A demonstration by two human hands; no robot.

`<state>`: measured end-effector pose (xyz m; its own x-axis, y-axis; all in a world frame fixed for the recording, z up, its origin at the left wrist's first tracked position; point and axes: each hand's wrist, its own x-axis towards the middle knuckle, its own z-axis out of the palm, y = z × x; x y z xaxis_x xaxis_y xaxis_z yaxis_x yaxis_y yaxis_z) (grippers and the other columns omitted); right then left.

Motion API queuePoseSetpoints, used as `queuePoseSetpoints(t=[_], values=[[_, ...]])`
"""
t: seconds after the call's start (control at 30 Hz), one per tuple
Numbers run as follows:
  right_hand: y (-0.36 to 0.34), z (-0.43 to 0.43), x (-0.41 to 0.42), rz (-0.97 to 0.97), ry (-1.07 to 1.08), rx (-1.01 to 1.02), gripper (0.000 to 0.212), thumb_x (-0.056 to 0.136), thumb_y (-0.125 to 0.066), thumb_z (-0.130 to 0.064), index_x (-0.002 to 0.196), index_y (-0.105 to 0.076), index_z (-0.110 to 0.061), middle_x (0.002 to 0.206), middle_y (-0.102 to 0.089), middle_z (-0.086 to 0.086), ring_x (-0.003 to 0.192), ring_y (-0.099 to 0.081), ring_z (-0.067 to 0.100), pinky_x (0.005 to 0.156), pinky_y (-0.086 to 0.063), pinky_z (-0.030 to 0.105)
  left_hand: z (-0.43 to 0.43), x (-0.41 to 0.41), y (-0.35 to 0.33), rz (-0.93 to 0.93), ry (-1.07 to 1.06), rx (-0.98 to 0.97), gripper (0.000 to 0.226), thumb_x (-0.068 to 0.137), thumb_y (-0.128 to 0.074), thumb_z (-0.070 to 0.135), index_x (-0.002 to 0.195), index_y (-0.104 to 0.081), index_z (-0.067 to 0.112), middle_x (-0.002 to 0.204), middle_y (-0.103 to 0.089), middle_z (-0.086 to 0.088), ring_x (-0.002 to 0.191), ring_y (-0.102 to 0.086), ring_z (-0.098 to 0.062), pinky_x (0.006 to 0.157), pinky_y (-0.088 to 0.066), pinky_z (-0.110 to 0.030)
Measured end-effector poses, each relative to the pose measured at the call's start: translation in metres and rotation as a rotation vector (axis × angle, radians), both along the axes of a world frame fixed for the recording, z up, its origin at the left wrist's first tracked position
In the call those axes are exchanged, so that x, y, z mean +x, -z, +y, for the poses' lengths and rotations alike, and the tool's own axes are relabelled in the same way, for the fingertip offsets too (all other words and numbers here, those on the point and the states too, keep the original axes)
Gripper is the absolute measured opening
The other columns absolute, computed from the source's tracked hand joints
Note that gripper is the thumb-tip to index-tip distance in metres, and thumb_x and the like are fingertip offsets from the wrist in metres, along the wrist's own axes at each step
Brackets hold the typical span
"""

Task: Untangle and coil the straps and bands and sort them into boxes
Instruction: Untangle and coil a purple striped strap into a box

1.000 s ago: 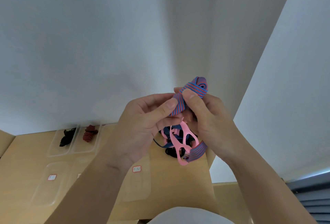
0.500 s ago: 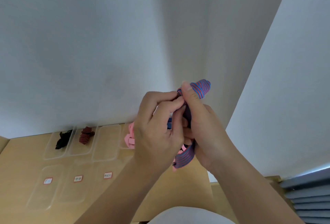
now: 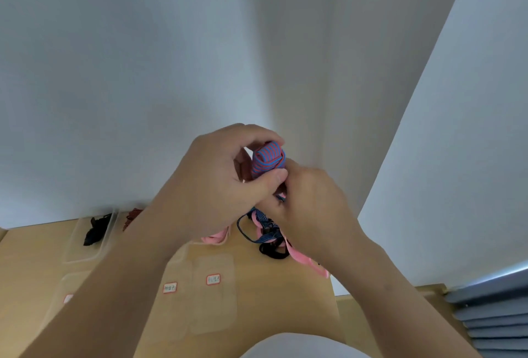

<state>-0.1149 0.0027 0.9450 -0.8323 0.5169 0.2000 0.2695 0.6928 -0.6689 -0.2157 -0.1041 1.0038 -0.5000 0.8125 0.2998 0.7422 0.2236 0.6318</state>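
As left hand (image 3: 217,183) and right hand (image 3: 311,209) grip it, striped coil (image 3: 268,159) hangs above table's (image 3: 300,315) far edge.

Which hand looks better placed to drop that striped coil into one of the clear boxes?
Probably the left hand. Its thumb and fingers wrap the striped coil, and the clear boxes lie on its side of the table. The right hand sits below the coil, farther from them.
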Motion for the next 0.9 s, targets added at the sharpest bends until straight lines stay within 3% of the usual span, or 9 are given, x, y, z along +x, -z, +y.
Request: queuePoseSetpoints(t=[0.17,0.23,0.3,0.37,0.47,0.57,0.63,0.8,0.9], values=[[-0.009,0.0,-0.001,0.181,0.067,0.036,0.029,0.082,-0.057,-0.05,0.086,-0.055,-0.02,0.064,-0.05,-0.009,0.059,-0.047,0.013,0.052,-0.043,0.037,0.001,0.012,0.014,-0.053,-0.214,0.304,0.026,0.08,-0.072,0.023,0.103,-0.066,0.034,0.092,-0.071,0.016,0.081,-0.069,-0.009,0.073,-0.049,-0.014],[-0.011,-0.004,0.001,0.205,0.091,0.047,0.051,0.083,-0.052,-0.055,0.116,-0.059,-0.015,0.07,-0.049,-0.012,0.062,-0.047,0.015,0.055,-0.041,0.034,0.005,0.023,0.018,-0.079,-0.306,0.441,0.025,0.081,-0.073,0.021,0.103,-0.065,0.03,0.087,-0.069,0.015,0.079,-0.067,-0.003,0.072,-0.047,-0.011],[-0.016,-0.009,0.005,0.258,0.088,0.018,0.078,0.082,-0.04,-0.059,0.146,-0.045,-0.015,0.083,-0.056,-0.013,0.071,-0.056,0.015,0.062,-0.048,0.035,0.008,0.033,0.018,-0.105,-0.364,0.55,0.024,0.082,-0.074,0.016,0.102,-0.064,0.024,0.085,-0.066,0.015,0.074,-0.064,0.003,0.07,-0.045,-0.008],[-0.019,-0.015,0.009,0.364,0.061,-0.079,0.076,0.088,-0.034,-0.055,0.152,-0.038,-0.015,0.079,-0.049,-0.019,0.068,-0.052,0.006,0.063,-0.045,0.028,0.008,0.036,0.016,-0.174,-0.397,0.634,0.023,0.083,-0.076,0.014,0.101,-0.062,0.022,0.086,-0.067,0.013,0.073,-0.065,0.004,0.07,-0.048,-0.009],[-0.019,-0.019,0.012,0.539,0.067,-0.273,0.064,0.099,-0.029,-0.051,0.15,-0.044,-0.016,0.065,-0.053,-0.021,0.061,-0.054,0.004,0.058,-0.037,0.016,0.007,0.036,0.014,-0.319,-0.389,0.71,0.022,0.086,-0.077,0.011,0.101,-0.062,0.017,0.088,-0.069,0.009,0.078,-0.07,-0.005,0.073,-0.053,-0.016],[-0.021,-0.021,0.007,0.566,0.123,-0.334,0.057,0.102,-0.04,-0.048,0.151,-0.042,-0.019,0.073,-0.06,-0.012,0.059,-0.055,0.006,0.056,-0.044,0.024,0.008,0.042,0.015,-0.492,-0.362,0.773,0.019,0.089,-0.074,0.003,0.102,-0.063,0.012,0.092,-0.072,-0.003,0.08,-0.072,-0.017,0.073,-0.055,-0.021],[-0.022,-0.021,0.006,0.586,0.096,-0.44,0.053,0.101,-0.045,-0.041,0.149,-0.045,-0.018,0.063,-0.053,-0.011,0.057,-0.048,0.004,0.056,-0.043,0.022,0.008,0.044,0.015,-0.627,-0.351,0.817,0.018,0.089,-0.074,0.003,0.1,-0.063,0.01,0.092,-0.072,-0.005,0.078,-0.071,-0.019,0.072,-0.056,-0.023],[-0.027,-0.016,0.009,0.604,-0.059,-0.696,0.017,0.104,-0.051,-0.022,0.115,-0.064,-0.015,0.056,-0.043,-0.017,0.053,-0.034,0.014,0.047,-0.032,0.023,0.007,0.044,0.02,-0.856,-0.308,0.843,0.02,0.08,-0.074,0.014,0.098,-0.065,0.01,0.092,-0.073,-0.004,0.083,-0.074,-0.021,0.085,-0.058,-0.041],[-0.029,-0.013,0.012,0.581,-0.097,-0.836,0.012,0.103,-0.053,-0.024,0.103,-0.063,-0.018,0.051,-0.035,-0.004,0.045,-0.027,0.016,0.04,-0.026,0.024,0.006,0.044,0.022,-0.907,-0.284,0.828,0.02,0.08,-0.074,0.013,0.098,-0.065,0.009,0.099,-0.071,-0.011,0.089,-0.074,-0.025,0.088,-0.059,-0.045]])
